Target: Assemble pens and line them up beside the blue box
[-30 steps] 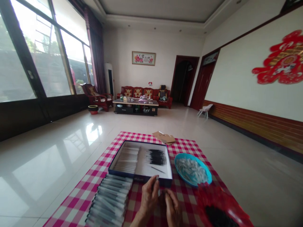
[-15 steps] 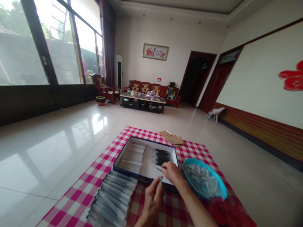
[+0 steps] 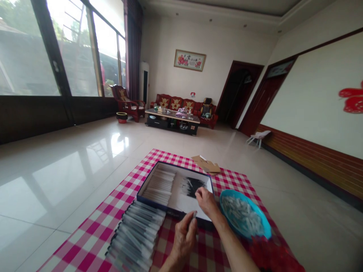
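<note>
My left hand (image 3: 184,234) is closed in front of the box's near edge, with a small translucent piece (image 3: 194,215) showing at thumb and fingertips; the rest of it is hidden. Over the right part of the shallow box (image 3: 177,204), my right hand (image 3: 207,202) pinches a thin stick that looks like a pen refill (image 3: 192,185). Black-tipped refills (image 3: 197,182) lie in a row beneath it. Clear pen barrels (image 3: 159,185) fill the box's left side. Left of my left hand, several black-ended pens (image 3: 136,234) lie in a pile on the cloth.
To the right stands a blue bowl (image 3: 265,219) of clear, cap-like pieces (image 3: 244,215). Folded brown cardboard (image 3: 208,165) lies behind the box on the checked tablecloth (image 3: 93,234). Something red and blurred (image 3: 275,253) is at lower right. Farther off are a coffee table (image 3: 172,121) and a sofa (image 3: 172,102).
My right hand has moved slightly up, and the stick in it now points up and left over the black refills. My left hand keeps nearly the same place. The view has shifted a little.
</note>
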Tool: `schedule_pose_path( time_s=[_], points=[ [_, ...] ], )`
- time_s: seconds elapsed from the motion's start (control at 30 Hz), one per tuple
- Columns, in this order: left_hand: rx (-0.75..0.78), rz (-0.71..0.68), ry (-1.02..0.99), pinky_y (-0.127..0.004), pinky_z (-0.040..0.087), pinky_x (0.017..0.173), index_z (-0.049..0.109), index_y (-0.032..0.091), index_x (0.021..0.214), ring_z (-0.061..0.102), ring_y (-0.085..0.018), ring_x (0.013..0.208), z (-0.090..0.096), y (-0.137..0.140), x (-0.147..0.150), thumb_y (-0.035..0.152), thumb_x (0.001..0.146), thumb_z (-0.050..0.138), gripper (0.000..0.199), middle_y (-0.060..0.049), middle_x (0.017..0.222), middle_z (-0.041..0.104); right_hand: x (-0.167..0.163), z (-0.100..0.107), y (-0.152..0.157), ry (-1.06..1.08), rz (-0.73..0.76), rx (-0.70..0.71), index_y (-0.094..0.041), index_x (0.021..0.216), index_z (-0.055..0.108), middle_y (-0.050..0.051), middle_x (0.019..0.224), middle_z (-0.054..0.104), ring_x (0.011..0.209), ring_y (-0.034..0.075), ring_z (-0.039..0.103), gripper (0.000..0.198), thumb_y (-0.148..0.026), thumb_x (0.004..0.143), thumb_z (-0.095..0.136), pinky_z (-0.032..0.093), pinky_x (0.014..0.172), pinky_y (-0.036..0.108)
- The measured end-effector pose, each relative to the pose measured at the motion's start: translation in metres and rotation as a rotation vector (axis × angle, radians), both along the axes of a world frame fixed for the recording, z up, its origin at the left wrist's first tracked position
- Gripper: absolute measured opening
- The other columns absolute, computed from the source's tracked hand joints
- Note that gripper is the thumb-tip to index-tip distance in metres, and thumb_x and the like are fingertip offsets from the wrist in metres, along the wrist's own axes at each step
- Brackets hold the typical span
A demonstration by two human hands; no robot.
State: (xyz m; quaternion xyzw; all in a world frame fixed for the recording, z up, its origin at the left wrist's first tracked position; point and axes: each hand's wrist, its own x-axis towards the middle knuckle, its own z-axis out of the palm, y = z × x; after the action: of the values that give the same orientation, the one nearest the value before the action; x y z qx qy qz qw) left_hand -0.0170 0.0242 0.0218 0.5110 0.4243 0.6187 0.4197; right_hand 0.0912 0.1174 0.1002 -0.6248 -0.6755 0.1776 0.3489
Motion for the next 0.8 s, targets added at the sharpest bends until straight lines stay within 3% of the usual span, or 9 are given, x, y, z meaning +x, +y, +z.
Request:
schedule_pose_path(
  time_s=[0.1, 0.2, 0.3, 0.37, 0.53, 0.8],
  points=[
    [0.011, -0.077, 0.027, -0.02, 0.041, 0.047, 0.063, 0.013, 0.118, 0.045, -0.01, 0.044, 0.0, -0.002, 0.001, 0.051, 0.089, 0.046, 0.051, 0.001, 0.052, 0.055, 0.01, 0.009, -0.02, 0.191, -0.043, 0.049, -0.019, 0.09, 0.062, 0.005, 0.079, 0.07, 0.071, 0.018, 0.065, 0.025, -0.038, 0.082, 0.049, 0.049, 0.063, 0.028],
    [0.027, -0.144, 0.088, -0.019, 0.038, 0.045, 0.062, 0.015, 0.122, 0.041, -0.009, 0.042, 0.003, -0.007, 0.001, 0.05, 0.091, 0.044, 0.05, 0.003, 0.049, 0.05, 0.022, 0.01, -0.055, 0.505, -0.105, 0.067, -0.017, 0.11, 0.054, 0.007, 0.091, 0.069, 0.075, 0.019, 0.067, 0.042, -0.048, 0.082, 0.051, 0.051, 0.061, 0.027],
    [0.069, -0.177, 0.196, -0.019, 0.041, 0.047, 0.065, 0.017, 0.117, 0.045, -0.01, 0.045, 0.009, -0.014, 0.0, 0.047, 0.09, 0.046, 0.044, 0.001, 0.051, 0.053, 0.032, 0.003, -0.093, 1.013, -0.18, 0.065, -0.023, 0.121, 0.048, 0.002, 0.094, 0.067, 0.078, 0.018, 0.067, 0.06, -0.044, 0.07, 0.07, 0.053, 0.063, 0.027],
    [0.124, -0.202, 0.271, -0.021, 0.044, 0.051, 0.067, 0.019, 0.114, 0.051, -0.012, 0.049, 0.013, -0.019, 0.0, 0.044, 0.091, 0.046, 0.04, -0.001, 0.055, 0.058, 0.037, -0.003, -0.113, 1.16, -0.217, 0.093, -0.029, 0.13, 0.041, -0.001, 0.093, 0.065, 0.079, 0.017, 0.066, 0.073, -0.039, 0.067, 0.075, 0.054, 0.066, 0.027],
    [0.218, -0.234, 0.384, -0.023, 0.049, 0.059, 0.068, 0.023, 0.112, 0.06, -0.015, 0.057, 0.015, -0.027, 0.002, 0.039, 0.089, 0.048, 0.034, -0.004, 0.064, 0.067, 0.047, -0.019, -0.137, 1.063, -0.242, 0.18, -0.033, 0.144, 0.019, 0.0, 0.094, 0.063, 0.08, 0.018, 0.065, 0.087, -0.037, 0.074, 0.071, 0.055, 0.071, 0.033],
    [0.318, -0.311, 0.489, -0.022, 0.049, 0.062, 0.064, 0.021, 0.116, 0.063, -0.014, 0.059, 0.02, -0.03, 0.003, 0.028, 0.091, 0.044, 0.032, -0.004, 0.068, 0.068, 0.049, -0.024, -0.143, 0.995, -0.244, 0.23, -0.031, 0.145, 0.016, 0.001, 0.092, 0.062, 0.079, 0.019, 0.065, 0.086, -0.037, 0.077, 0.068, 0.055, 0.075, 0.036]
  ],
)
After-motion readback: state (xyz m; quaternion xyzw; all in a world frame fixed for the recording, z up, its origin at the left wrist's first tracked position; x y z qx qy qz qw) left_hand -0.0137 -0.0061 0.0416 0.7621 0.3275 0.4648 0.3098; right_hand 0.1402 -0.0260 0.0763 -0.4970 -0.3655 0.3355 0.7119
